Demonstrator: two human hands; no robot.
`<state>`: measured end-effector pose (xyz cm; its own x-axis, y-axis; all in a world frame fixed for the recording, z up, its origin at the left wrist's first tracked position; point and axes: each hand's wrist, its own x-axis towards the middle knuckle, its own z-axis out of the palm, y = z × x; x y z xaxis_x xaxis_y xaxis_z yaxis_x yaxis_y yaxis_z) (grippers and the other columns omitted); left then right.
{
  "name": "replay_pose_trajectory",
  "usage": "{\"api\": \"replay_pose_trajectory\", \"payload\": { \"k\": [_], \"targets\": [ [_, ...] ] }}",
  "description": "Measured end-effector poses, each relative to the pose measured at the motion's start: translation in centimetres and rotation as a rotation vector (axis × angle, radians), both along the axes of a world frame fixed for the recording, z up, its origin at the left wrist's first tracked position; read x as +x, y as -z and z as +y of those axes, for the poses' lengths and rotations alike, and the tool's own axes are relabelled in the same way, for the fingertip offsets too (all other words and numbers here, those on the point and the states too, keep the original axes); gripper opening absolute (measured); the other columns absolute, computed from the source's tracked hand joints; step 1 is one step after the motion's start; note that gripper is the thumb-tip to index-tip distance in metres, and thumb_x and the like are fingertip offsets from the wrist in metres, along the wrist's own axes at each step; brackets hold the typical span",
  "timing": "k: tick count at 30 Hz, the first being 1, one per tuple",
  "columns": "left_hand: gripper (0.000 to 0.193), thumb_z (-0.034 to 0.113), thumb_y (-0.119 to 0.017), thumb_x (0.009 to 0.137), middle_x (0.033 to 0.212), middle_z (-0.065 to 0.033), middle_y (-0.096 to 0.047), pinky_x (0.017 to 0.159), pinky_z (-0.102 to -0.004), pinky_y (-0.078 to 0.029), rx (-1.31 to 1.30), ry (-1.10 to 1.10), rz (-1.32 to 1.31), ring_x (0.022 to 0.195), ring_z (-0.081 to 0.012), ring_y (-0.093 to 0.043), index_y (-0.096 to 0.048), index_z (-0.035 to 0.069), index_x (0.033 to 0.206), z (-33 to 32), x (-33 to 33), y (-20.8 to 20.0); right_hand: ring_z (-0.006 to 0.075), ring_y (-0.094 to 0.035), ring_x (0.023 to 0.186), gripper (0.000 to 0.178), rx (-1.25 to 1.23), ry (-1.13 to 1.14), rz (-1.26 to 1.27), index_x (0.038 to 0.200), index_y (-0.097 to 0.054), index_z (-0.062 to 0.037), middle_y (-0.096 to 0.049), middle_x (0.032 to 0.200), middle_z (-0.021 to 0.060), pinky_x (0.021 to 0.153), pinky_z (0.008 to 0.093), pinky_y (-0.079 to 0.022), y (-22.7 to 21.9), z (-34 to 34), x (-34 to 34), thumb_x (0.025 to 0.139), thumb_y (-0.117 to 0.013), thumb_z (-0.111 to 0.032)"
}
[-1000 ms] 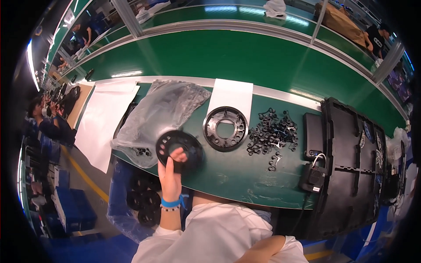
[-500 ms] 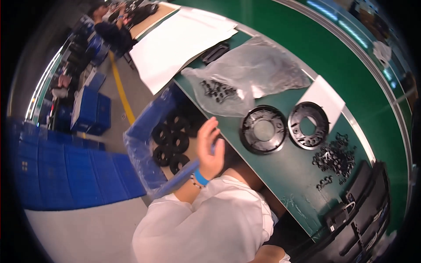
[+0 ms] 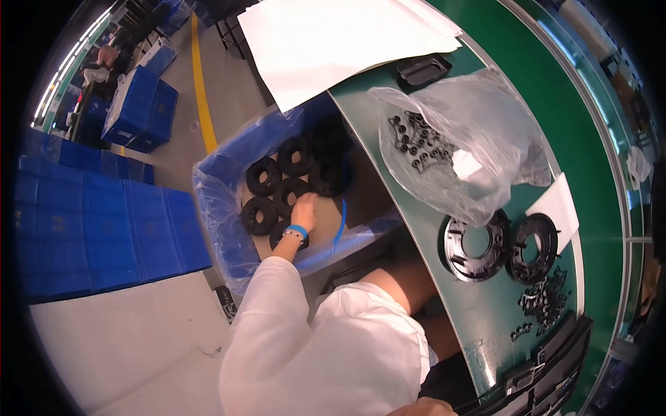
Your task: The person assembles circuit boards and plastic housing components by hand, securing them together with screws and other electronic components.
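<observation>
- Left fisheye of a pair looks steeply down from the wearer's head.
- It faces the blue bin [image 3: 223,166] left of centre and the green table [image 3: 479,312] at right, both near.

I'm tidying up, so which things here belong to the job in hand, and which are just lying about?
Likely the job:
black rings in the blue bin, by the left hand
two rings on the green bench
small black parts

Apparently lying about:
white sheets
black tray
blue crates
</observation>
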<state>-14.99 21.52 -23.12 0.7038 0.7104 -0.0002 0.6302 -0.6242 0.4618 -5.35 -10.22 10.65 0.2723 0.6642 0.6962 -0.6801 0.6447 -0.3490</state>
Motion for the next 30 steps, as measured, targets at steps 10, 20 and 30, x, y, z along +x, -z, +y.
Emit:
{"api": "replay_pose_trajectory", "payload": {
  "k": [10,20,30],
  "targets": [
    [0.026,0.029,-0.050,0.072,0.085,-0.0112,-0.064,0.090,-0.0575,-0.028,0.277,0.348,0.706,0.088,-0.0300,-0.057,-0.067,0.010,0.074,2.3,11.6,11.0,0.0269,-0.057,0.070,0.023,-0.414,0.132,-0.228,0.078,-0.061,-0.0033,-0.057,0.084,0.0113,0.061,0.0348,-0.044,0.5,-1.0,1.5,0.072,-0.065,-0.025],
    [0.038,0.029,-0.056,0.075,0.098,-0.0122,-0.060,0.069,-0.0383,-0.047,0.425,0.811,0.688,0.078,-0.0254,-0.059,-0.057,0.005,0.104,0.5,24.1,9.9,0.0281,-0.053,0.095,0.071,-0.468,0.265,-0.087,0.104,-0.051,0.0063,-0.054,0.102,0.0190,0.078,0.0409,-0.042,4.4,-2.0,-1.3,0.068,-0.064,-0.054],
    [0.047,0.035,-0.061,0.071,0.097,-0.0143,-0.059,0.070,-0.0412,-0.046,0.335,0.541,0.488,0.081,-0.0289,-0.057,-0.055,0.005,0.106,5.8,17.3,5.3,0.0233,-0.052,0.096,0.075,-0.580,0.315,-0.056,0.108,-0.047,0.0052,-0.053,0.106,0.0150,0.078,0.0362,-0.042,5.0,-1.5,-1.8,0.064,-0.069,-0.052]
  ]
}}
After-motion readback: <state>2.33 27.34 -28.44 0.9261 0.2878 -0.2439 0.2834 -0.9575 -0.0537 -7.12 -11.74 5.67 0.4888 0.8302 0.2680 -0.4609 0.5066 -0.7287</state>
